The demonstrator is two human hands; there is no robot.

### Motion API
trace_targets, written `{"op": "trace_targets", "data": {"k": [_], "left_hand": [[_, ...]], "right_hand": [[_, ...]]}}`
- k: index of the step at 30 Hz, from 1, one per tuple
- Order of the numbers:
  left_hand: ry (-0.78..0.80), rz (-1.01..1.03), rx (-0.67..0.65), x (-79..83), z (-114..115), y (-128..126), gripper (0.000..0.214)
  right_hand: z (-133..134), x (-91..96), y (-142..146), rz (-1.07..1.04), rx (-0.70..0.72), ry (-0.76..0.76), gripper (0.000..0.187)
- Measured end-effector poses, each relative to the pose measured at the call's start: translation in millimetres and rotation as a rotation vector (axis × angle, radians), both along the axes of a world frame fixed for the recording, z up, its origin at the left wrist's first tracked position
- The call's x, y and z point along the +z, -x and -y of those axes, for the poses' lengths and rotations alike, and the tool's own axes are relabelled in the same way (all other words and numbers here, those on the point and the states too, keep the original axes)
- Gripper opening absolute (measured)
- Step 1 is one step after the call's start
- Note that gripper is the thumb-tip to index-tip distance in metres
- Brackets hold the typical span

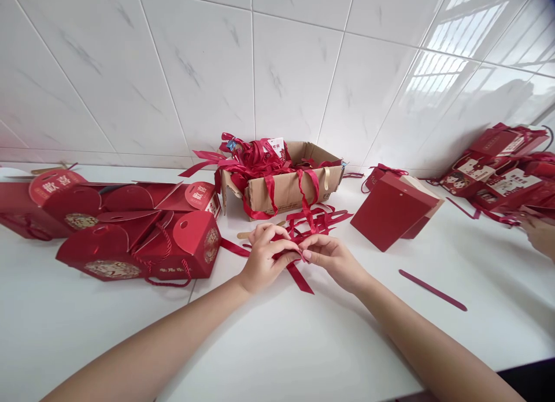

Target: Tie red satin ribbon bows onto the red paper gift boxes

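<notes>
Both my hands meet over the white table, pinching a red ribbon [300, 277] whose cut end hangs down below the fingers. My left hand [271, 254] closes on it with thumb and fingertips. From the other side, the fingertips of my right hand [332, 260] press on the same ribbon, close to the left thumb. Just beyond my hands lies a loose pile of red ribbons [318, 220]. Behind that pile stands an open cardboard box [281, 196], filled on its left with tangled red ribbons [255, 159] that spill over its front wall.
Red gift boxes [173, 246] with rope handles stand at left. A red box [385, 211] leans at right, with a dark red strip [432, 290] before it. More red boxes [489, 165] are piled far right, near another person's hand [540, 231]. A tiled wall [295, 72] closes the back.
</notes>
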State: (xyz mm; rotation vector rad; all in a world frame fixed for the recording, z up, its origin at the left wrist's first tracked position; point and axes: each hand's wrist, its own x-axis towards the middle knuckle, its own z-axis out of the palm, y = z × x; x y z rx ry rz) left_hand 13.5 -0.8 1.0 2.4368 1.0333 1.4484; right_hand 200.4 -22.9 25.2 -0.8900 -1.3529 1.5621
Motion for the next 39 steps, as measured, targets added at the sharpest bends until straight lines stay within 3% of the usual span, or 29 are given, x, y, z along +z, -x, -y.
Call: {"op": "trace_targets", "data": {"k": [4,12,16,20,23,25,28,31,33,39], "left_hand": [[0.019,-0.001,-0.003,0.0,-0.3,0.3,0.016],[0.056,0.026,-0.034,-0.5,-0.5,-0.5,0.017],[0.203,-0.012,0.183,-1.1,-4.0,-1.4,0.021],[0.38,0.038,0.422,-4.9,-12.4,0.5,0.027],[0.306,0.107,0.486,-5.4,-12.9,1.2,0.014],[0.204,0.135,0.437,-3.0,-7.7,-0.4,0.018],[0.178,0.091,0.19,2.4,4.7,-4.9,0.027],[0.274,0.02,-0.069,5.6,13.7,-8.0,0.033],[0.346,0.017,-0.146,6.1,15.5,-8.7,0.029],[0.608,0.303,-0.298,9.0,12.7,-9.6,0.021]], "right_hand": [[-1.6,-1.3,-2.6,0.012,0.064,0.027,0.023],[-3.7,-4.2,-3.1,-0.008,0.045,-0.034,0.013],[-7.1,-5.1,-8.5,-0.112,-0.008,-0.03,0.013],[-17.1,1.7,-28.8,-0.46,-0.139,-0.004,0.016],[-23.7,5.5,-41.6,-0.691,-0.232,0.042,0.015],[-24.3,3.6,-41.0,-0.705,-0.232,0.121,0.013],[-18.1,-4.6,-25.9,-0.544,-0.112,0.236,0.013],[-7.6,-11.6,-5.9,-0.418,0.035,0.293,0.014],[-1.9,-13.2,3.3,-0.384,0.093,0.294,0.014],[2.5,-11.6,7.3,-0.287,0.018,0.174,0.016]]}}
